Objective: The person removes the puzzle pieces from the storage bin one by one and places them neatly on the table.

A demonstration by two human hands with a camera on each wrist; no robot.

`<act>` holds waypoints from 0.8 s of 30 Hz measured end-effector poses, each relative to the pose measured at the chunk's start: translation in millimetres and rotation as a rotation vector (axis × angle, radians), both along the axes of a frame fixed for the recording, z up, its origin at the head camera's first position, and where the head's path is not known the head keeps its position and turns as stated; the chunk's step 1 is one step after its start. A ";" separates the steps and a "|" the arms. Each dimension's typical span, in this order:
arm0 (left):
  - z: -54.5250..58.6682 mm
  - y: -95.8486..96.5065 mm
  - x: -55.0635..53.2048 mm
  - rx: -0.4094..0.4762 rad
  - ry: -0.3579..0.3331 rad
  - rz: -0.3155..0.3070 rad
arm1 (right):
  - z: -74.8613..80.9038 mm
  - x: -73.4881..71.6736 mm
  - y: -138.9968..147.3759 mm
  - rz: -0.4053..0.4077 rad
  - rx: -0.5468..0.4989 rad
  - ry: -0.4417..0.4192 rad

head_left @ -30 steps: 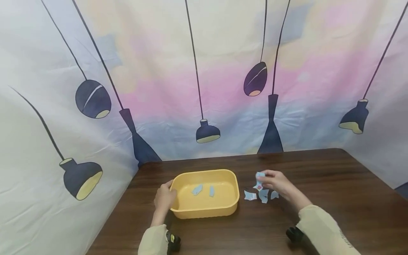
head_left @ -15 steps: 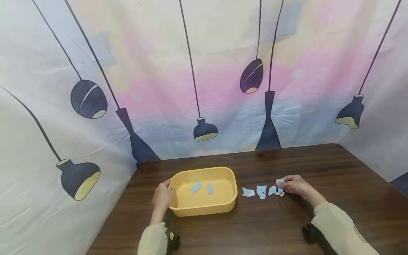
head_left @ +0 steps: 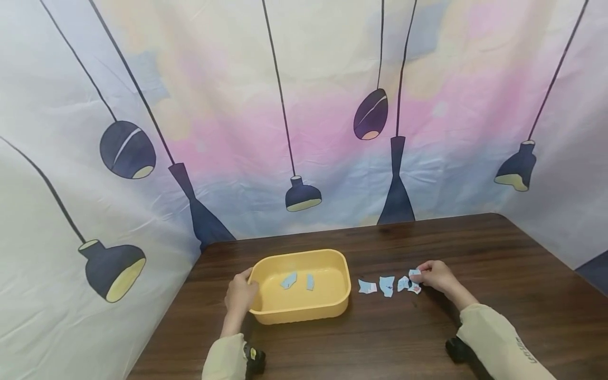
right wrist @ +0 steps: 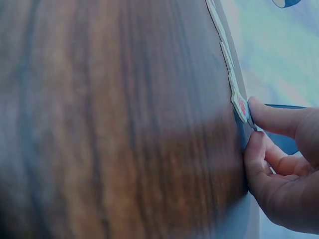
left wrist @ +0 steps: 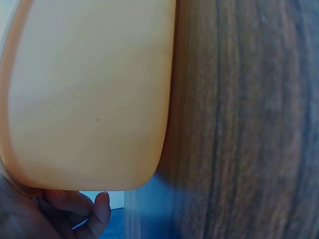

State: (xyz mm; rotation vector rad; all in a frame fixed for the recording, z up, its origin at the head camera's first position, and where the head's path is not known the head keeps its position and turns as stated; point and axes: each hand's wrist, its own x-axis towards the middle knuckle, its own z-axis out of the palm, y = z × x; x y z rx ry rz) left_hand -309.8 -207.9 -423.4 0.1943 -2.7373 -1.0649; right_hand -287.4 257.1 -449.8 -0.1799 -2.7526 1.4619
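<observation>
In the head view my left hand [head_left: 239, 294] holds the left rim of a yellow plastic basin [head_left: 299, 315]; its curled fingers [left wrist: 101, 204] show beyond the basin's wall in the left wrist view. My right hand [head_left: 436, 275] pinches a flat, light blue, ragged-edged piece [head_left: 415, 273] between thumb and fingertips, low at the table. A red mark shows on the piece [right wrist: 242, 107] in the right wrist view. To its left lie similar light blue pieces: one narrow piece [head_left: 403, 284] close by, one in the middle [head_left: 387, 285], and one nearest the basin [head_left: 367, 286].
Inside the basin lie two more light blue pieces, a left one [head_left: 288, 280] and a right one [head_left: 310, 282]. Everything stands on a dark wooden table [head_left: 370, 343]. A cloth backdrop [head_left: 247, 132] printed with lamps hangs behind its far edge.
My right hand has moved right and down with its piece, to the right end of the row. The loose pieces now lie more spread out. My left hand stays on the basin.
</observation>
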 end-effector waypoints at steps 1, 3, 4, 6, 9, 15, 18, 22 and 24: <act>0.1 0.0 0.0 0.000 0.000 -0.001 | -0.1 0.0 0.1 -0.005 0.005 -0.001; 0.2 -0.2 -0.1 0.001 0.000 -0.004 | 0.1 0.0 -0.1 -0.016 0.016 -0.002; 0.3 -0.3 -0.2 0.000 -0.001 -0.005 | 0.3 0.1 -0.3 -0.018 0.022 -0.004; 0.4 -0.7 -0.5 0.000 -0.004 -0.002 | 0.6 -0.1 -0.9 -0.021 0.034 -0.004; 0.6 -1.5 -0.8 -0.002 -0.005 0.005 | 1.6 0.1 -1.5 -0.015 0.036 0.001; 0.2 -2.1 -1.1 -0.014 -0.002 0.008 | 3.5 1.5 -1.6 0.020 -0.049 0.006; -0.5 -1.9 -1.1 -0.019 0.003 0.007 | 7.0 3.0 -5.3 0.068 -0.124 0.010; -1.1 -1.9 -1.2 -0.018 0.005 0.005 | 17.1 3.9 -18.3 0.147 -0.208 0.011; -1.0 -1.5 -1.4 -0.019 0.005 0.005 | 24.0 4.0 -27.1 0.186 -0.256 0.013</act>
